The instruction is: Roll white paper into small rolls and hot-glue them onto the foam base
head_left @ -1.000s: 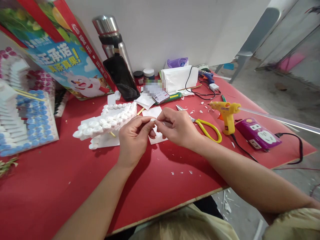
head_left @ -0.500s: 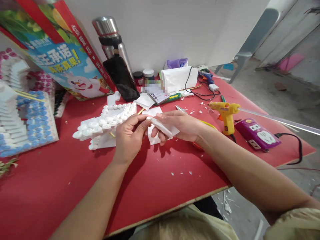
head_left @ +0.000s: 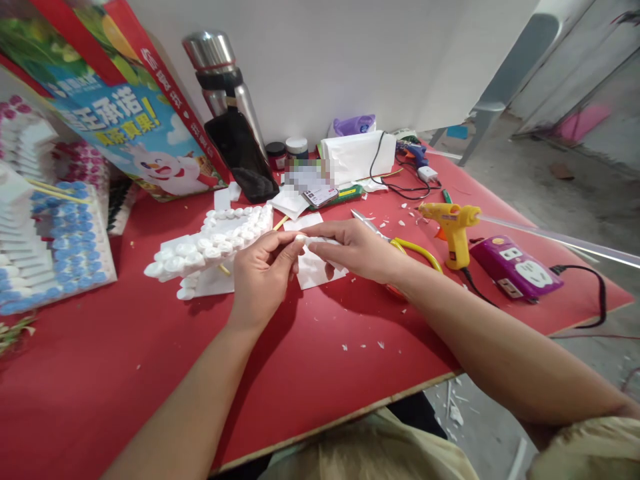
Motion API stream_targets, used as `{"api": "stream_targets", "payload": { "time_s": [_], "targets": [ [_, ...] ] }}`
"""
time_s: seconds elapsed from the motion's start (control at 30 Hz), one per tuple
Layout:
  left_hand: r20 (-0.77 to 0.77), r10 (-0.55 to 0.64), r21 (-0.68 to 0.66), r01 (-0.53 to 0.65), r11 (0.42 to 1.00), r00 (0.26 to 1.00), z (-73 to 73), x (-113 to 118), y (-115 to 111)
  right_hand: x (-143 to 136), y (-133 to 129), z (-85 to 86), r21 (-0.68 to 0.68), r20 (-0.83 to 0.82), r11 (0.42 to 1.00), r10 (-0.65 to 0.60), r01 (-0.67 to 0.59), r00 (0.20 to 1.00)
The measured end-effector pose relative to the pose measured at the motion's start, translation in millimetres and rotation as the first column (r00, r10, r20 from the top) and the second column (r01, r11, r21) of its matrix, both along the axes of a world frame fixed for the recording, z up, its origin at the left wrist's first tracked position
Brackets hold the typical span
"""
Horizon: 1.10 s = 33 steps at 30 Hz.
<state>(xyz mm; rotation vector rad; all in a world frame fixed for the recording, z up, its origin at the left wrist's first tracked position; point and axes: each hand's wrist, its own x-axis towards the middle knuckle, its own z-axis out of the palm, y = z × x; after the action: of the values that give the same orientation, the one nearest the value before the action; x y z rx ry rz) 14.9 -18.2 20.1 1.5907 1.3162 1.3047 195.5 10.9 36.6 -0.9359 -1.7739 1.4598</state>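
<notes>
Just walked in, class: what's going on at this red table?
A person's left hand and right hand are close together above the red table, both holding a small white piece. A bumpy white structure lies beside the left hand. Yellow-handled scissors lie near the right hand, with a yellow glue gun farther right.

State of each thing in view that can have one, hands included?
Left hand: pinching the white piece
Right hand: gripping the same piece
Scissors: lying on the table, partly hidden
Glue gun: loaded with a clear stick
Purple power socket: cord attached
Flask: capped
Black phone: propped up, screen dark
</notes>
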Motion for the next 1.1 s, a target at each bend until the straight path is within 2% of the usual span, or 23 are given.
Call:
{"api": "stream_targets", "payload": {
  "time_s": [0.13, 0.3, 0.37, 0.43, 0.5, 0.63, 0.8, 0.9, 1.0, 1.1],
  "targets": [
    [0.044, -0.001, -0.04, 0.003, 0.999, 0.999, -0.6, 1.1, -0.4, -0.8, -0.6, -4.7, 0.207, 0.12, 0.976, -0.1, 0.074, 0.988],
    [0.088, 0.033, -0.067, -0.027, 0.997, 0.996, -2.6, 5.1, -2.3, -5.9, -5.2, -9.3, 0.407, 0.231, 0.891, -0.312, 0.2, 0.922],
    [0.061, 0.065, -0.018, -0.064, 0.998, 0.996, -2.5, 7.8, -3.6, -10.2, -9.4, -9.6, 0.45, 0.211, 0.857, -0.376, 0.252, 0.902],
    [0.009, 0.104, 0.082, -0.104, 0.991, 0.995, -1.9, 10.1, -4.8, -14.2, -13.7, -9.5, 0.444, 0.176, 0.846, -0.404, 0.294, 0.898],
    [-0.048, 0.137, 0.178, -0.127, 0.976, 0.989, -1.3, 11.1, -5.7, -16.7, -17.1, -9.4, 0.414, 0.142, 0.858, -0.39, 0.303, 0.91],
    [-0.144, 0.173, 0.287, -0.126, 0.95, 0.974, -4.4, 10.6, -7.3, -17.2, -18.8, -10.3, 0.393, 0.085, 0.879, -0.327, 0.27, 0.941],
    [-0.188, 0.112, 0.363, -0.037, 0.931, 0.976, -11.2, 12.8, -11.3, -14.4, -16.5, -12.0, 0.423, 0.108, 0.857, -0.372, 0.296, 0.922],
    [-0.115, 0.089, 0.277, -0.054, 0.959, 0.989, -8.2, 12.6, -11.4, -7.4, -12.5, -10.2, 0.416, 0.132, 0.872, -0.338, 0.258, 0.932],
    [0.001, 0.048, 0.094, -0.048, 0.994, 0.999, -2.7, 7.3, -6.7, 3.5, -5.7, -7.6, 0.324, 0.119, 0.94, -0.152, 0.107, 0.981],
    [0.099, -0.034, -0.075, 0.041, 0.996, 0.995, -0.3, 0.6, -0.5, 11.0, 0.2, -6.7, 0.206, 0.051, 0.978, -0.006, -0.005, 0.999]
  ]
}}
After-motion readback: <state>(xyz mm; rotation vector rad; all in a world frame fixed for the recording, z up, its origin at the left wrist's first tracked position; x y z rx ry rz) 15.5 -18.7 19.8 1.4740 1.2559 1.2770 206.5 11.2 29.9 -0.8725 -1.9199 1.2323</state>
